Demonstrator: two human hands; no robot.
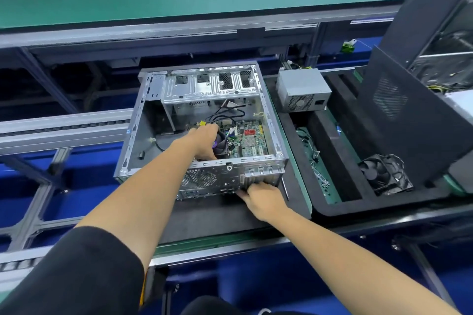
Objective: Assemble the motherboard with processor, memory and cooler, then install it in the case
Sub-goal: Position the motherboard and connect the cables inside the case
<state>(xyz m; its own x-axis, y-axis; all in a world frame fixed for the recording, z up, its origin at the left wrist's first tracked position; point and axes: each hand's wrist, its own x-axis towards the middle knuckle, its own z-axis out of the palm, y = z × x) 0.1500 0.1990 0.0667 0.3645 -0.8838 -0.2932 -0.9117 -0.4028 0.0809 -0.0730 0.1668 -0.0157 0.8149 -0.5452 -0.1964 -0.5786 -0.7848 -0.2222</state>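
While the left hand (204, 142) grips the cooler (220, 145), the right hand (261, 198) touches the case (230, 176).

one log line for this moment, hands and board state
left hand: grips cooler on motherboard | right hand: touches case rear, low | board: inside case

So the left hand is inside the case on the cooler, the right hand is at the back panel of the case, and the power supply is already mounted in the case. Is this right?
Not quite. The head view shows the power supply outside the case, standing on the foam tray to its right. The rest holds: the left hand is on the cooler and the right hand is at the back panel.
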